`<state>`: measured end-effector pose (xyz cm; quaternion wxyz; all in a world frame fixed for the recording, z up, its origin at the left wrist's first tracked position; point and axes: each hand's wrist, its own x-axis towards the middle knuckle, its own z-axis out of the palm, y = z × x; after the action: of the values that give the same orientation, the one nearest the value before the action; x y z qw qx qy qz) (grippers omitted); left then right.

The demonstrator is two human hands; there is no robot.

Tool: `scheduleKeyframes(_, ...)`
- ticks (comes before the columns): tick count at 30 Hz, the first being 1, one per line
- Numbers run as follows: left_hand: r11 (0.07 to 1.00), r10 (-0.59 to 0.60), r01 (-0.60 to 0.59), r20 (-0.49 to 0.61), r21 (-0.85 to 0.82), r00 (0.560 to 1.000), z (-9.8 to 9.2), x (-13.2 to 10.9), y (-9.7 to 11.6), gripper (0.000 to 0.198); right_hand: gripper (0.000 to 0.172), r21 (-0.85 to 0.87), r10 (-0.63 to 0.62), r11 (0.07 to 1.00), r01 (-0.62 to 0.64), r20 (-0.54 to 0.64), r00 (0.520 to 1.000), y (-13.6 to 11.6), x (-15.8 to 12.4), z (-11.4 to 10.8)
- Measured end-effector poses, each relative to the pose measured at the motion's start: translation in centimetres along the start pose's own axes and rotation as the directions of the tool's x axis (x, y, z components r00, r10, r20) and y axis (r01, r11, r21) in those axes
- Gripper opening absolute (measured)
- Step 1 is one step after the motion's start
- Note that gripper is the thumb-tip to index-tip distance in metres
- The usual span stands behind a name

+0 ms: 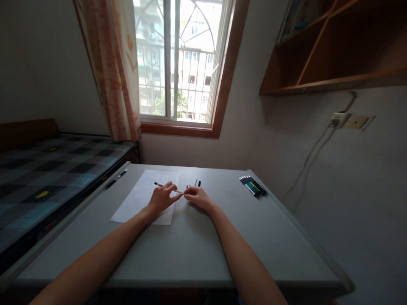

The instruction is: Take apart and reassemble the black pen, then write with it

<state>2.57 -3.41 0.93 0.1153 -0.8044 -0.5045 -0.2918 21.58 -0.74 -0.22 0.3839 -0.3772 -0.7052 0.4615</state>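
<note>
My left hand [163, 199] is closed around a pen [158, 184], whose black end sticks out to the left and whose pale shaft points right. At that right end, the fingertips of my right hand [199, 197] pinch together; the exact piece between them is too small to make out. Just behind my right hand lie a short black piece like a pen cap [199, 183] and a thin dark stick [196, 182], partly hidden by the fingers. Under my left hand and wrist is a white sheet of paper [130, 207] with faint writing near its top.
The grey table [190, 254] stands below the window. A black pen [116, 178] lies by its left edge, and a row of several dark pens [253, 187] near its right edge. A bed [63, 169] is at left; a wooden shelf [333, 82] hangs at upper right.
</note>
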Motion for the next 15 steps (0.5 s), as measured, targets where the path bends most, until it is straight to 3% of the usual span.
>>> scheduleKeyframes(15, 0.999, -0.027, 0.029, 0.060, -0.023, 0.998, 0.13, 0.00, -0.09, 0.033, 0.019, -0.010, 0.014, 1.000, -0.014, 0.001, 1.000, -0.21, -0.15, -0.03)
